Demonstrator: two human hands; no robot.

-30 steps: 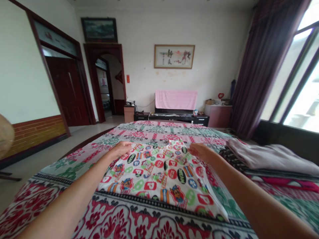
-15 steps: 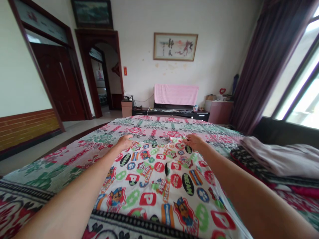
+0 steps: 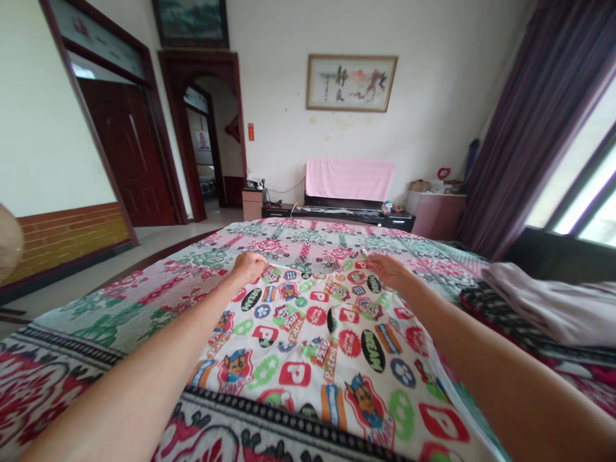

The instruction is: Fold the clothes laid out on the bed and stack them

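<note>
A white top [image 3: 312, 340] with a colourful cartoon print lies spread over the bed, its curved neckline at the far end. My left hand [image 3: 249, 266] pinches the far left corner of the top beside the neckline. Closed on the far right corner is my right hand [image 3: 387, 269], its fingertips partly hidden. The cloth is stretched fairly flat between both hands, with small folds, and the near end runs out of view at the bottom.
Under everything is a bed with a red, green and white patterned cover [image 3: 149, 301]. Folded clothes [image 3: 548, 308] are stacked at the right. Beyond the bed stand a low black cabinet [image 3: 337, 215] and a pink cloth [image 3: 350, 178]. A rounded, unclear shape [image 3: 8, 244] shows at the left edge.
The far end of the top is lifted slightly and its neckline shows more clearly between my hands. The view has shifted a little to the left. A rounded shape has appeared at the left edge.
</note>
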